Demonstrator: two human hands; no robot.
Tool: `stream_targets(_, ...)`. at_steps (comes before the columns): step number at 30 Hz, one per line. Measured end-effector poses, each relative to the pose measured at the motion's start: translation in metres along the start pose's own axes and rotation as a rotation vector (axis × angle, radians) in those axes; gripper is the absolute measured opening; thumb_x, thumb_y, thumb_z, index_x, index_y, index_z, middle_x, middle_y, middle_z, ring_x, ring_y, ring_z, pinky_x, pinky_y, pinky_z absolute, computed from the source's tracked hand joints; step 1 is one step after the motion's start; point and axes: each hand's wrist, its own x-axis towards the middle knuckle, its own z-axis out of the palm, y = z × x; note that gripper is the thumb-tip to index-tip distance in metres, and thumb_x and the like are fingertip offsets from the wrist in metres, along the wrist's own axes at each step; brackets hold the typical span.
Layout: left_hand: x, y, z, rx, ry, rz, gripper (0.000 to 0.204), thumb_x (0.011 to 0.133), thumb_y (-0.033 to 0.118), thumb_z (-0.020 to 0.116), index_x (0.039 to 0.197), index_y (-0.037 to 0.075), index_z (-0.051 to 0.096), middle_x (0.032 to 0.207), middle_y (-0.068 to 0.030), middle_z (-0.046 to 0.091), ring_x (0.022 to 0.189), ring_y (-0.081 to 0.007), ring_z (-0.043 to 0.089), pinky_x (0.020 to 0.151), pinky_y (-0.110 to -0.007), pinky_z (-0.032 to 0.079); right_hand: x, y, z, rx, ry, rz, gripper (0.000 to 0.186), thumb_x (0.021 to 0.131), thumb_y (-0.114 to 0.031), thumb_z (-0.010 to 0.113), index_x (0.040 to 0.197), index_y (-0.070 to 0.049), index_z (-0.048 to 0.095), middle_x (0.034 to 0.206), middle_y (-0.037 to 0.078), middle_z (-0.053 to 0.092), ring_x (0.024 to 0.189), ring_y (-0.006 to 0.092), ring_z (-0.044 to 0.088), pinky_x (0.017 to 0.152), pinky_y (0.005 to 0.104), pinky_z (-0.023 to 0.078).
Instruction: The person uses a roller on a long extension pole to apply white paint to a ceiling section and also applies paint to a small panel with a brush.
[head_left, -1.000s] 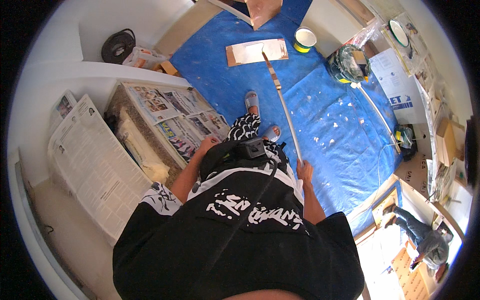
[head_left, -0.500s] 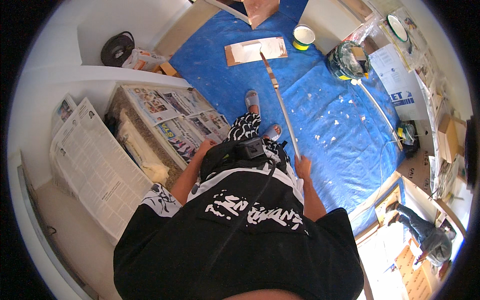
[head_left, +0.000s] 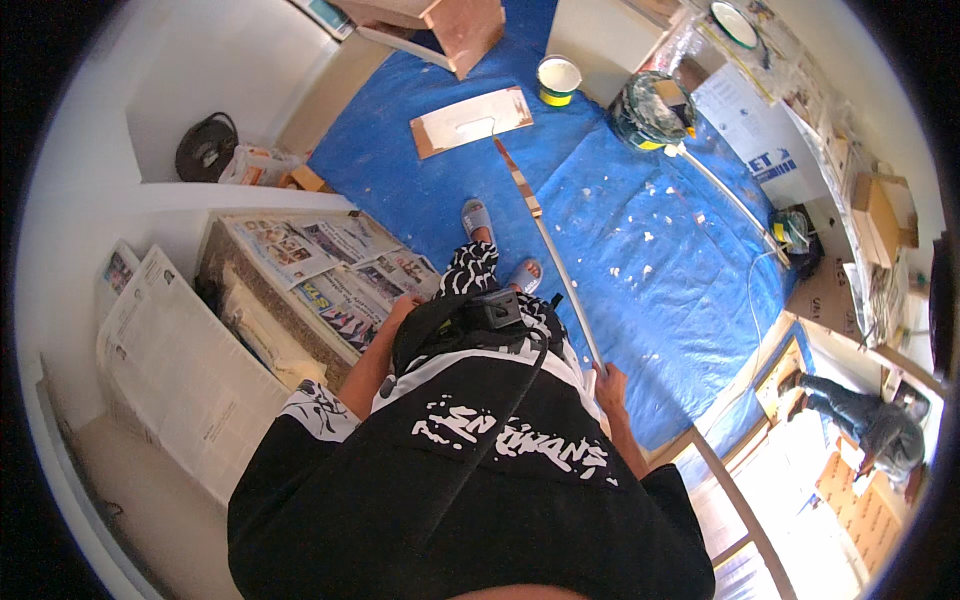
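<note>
My right hand [head_left: 610, 380] is closed around the near end of a long paint roller pole [head_left: 560, 268]. The pole slants away from me; its far part is brown with tape-like bands, and a thin wire frame ends over a board [head_left: 437, 136]. White paint covers most of the board, brown showing at its ends; the roller head is hard to tell from the paint. My left hand [head_left: 404, 309] hangs by my waist, beside a ledge covered with newspaper [head_left: 350, 262]; its fingers are mostly hidden.
Blue sheeting [head_left: 640, 320] covers the floor. Beyond the board stand a small paint bucket [head_left: 558, 82] and a brown wooden box [head_left: 450, 30]. A messy dark bucket [head_left: 640, 115] and another pole [head_left: 735, 200] are at right. A co-worker [head_left: 885, 435] bends at far right.
The view has turned and shifted, so the board, buckets and sheeting sit farther left. My right hand still holds the pole, whose far end remains at the board.
</note>
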Motion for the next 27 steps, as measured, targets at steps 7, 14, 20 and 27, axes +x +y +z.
stream_targets(7, 0.023, 0.056, 0.002, 0.005, -0.014, 0.061, 0.043, 0.071, 0.035, 0.074, 0.103, 0.005, 0.071, 0.096, -0.0176, 0.071, 0.093, -0.0313, 0.068, 0.082, -0.040, 0.051, -0.042, 0.002, -0.055, -0.040, 0.203, -0.007, 0.036, 0.090, -0.031, 0.064, 0.077, 0.002, 0.063, 0.058, 0.019, 0.057, 0.051, 0.0332, 0.058, 0.052, 0.0429, 0.043)
stream_targets(14, 0.065, 0.088, 0.008, 0.095, -0.011, 0.193, 0.042, 0.069, 0.036, 0.075, 0.100, 0.007, 0.071, 0.099, -0.0193, 0.069, 0.095, -0.0358, 0.066, 0.083, -0.043, 0.050, -0.033, -0.024, -0.090, -0.060, 0.263, 0.125, 0.035, 0.091, -0.033, 0.062, 0.084, 0.001, 0.064, 0.062, 0.021, 0.059, 0.057, 0.0379, 0.057, 0.063, 0.0470, 0.045)
stream_targets(20, 0.094, 0.116, -0.007, 0.150, -0.057, 0.153, 0.044, 0.067, 0.039, 0.076, 0.099, 0.008, 0.072, 0.101, -0.0187, 0.069, 0.098, -0.0360, 0.065, 0.085, -0.043, 0.050, 0.005, -0.026, -0.109, -0.109, 0.296, 0.145, 0.036, 0.091, -0.033, 0.062, 0.079, 0.001, 0.063, 0.062, 0.023, 0.059, 0.060, 0.0408, 0.060, 0.061, 0.0493, 0.044)
stream_targets(27, 0.120, 0.162, -0.036, 0.184, -0.092, 0.148, 0.050, 0.068, 0.042, 0.076, 0.105, 0.008, 0.070, 0.106, -0.0186, 0.069, 0.101, -0.0369, 0.064, 0.089, -0.043, 0.049, 0.048, -0.031, -0.133, -0.115, 0.286, 0.129, 0.035, 0.091, -0.031, 0.061, 0.079, 0.002, 0.062, 0.063, 0.025, 0.059, 0.058, 0.0422, 0.059, 0.058, 0.0488, 0.045)
